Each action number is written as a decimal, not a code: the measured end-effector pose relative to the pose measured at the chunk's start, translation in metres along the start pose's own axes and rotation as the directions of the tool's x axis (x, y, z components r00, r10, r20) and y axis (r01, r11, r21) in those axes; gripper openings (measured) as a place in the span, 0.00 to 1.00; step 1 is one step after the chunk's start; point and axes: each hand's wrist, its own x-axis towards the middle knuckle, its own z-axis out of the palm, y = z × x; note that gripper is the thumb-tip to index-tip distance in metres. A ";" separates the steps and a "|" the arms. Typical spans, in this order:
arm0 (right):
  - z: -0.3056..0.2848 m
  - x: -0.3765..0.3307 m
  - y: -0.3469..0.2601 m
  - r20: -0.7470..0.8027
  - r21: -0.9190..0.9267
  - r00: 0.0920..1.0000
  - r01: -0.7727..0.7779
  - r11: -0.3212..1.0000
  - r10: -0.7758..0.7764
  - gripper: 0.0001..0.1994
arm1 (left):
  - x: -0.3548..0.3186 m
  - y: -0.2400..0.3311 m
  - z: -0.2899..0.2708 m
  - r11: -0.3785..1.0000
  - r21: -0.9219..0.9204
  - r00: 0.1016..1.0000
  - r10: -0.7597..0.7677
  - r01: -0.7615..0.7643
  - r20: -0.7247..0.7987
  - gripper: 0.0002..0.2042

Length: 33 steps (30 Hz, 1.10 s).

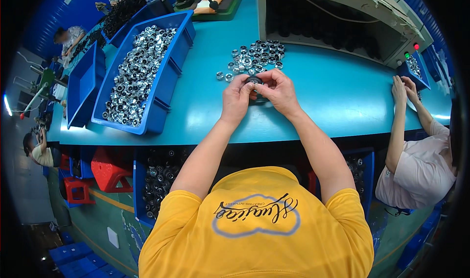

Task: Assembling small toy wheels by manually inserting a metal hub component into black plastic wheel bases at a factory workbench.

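Observation:
Between both hands, above the teal table, I hold a small round black part [254,80], perhaps a wheel or cap; its exact kind is too small to make out. My left hand [236,100] pinches it from the left, thumb and fingers closed. From the other side my right hand [278,93] grips the same part with thumb and forefinger. Just beyond my fingers lies a loose cluster of small shiny metal rings with dark centres [263,53]. What sits beneath the black part is hidden by my fingers.
To the left, a blue bin [161,92] is heaped with shiny metal rings, beside a second blue tray [78,101]. A large box-shaped machine [333,21] stands at the back right. At the right, a co-worker [416,165] works at the table [205,126]. Red stools [107,170] stand below.

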 end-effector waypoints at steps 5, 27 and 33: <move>-0.003 0.006 -0.002 0.099 0.252 0.975 -0.217 0.943 0.198 0.15 | 0.001 -0.001 0.002 0.999 -0.044 1.000 0.024 -0.025 -0.019 0.08; 0.001 0.002 0.000 -0.071 0.045 0.987 -0.139 0.989 0.142 0.11 | -0.002 0.004 0.006 0.949 0.304 0.996 0.071 -0.085 0.057 0.13; 0.004 0.005 0.008 -0.053 0.040 0.988 -0.140 0.989 0.143 0.12 | -0.001 0.007 0.008 0.807 0.537 0.964 0.263 -0.245 0.044 0.15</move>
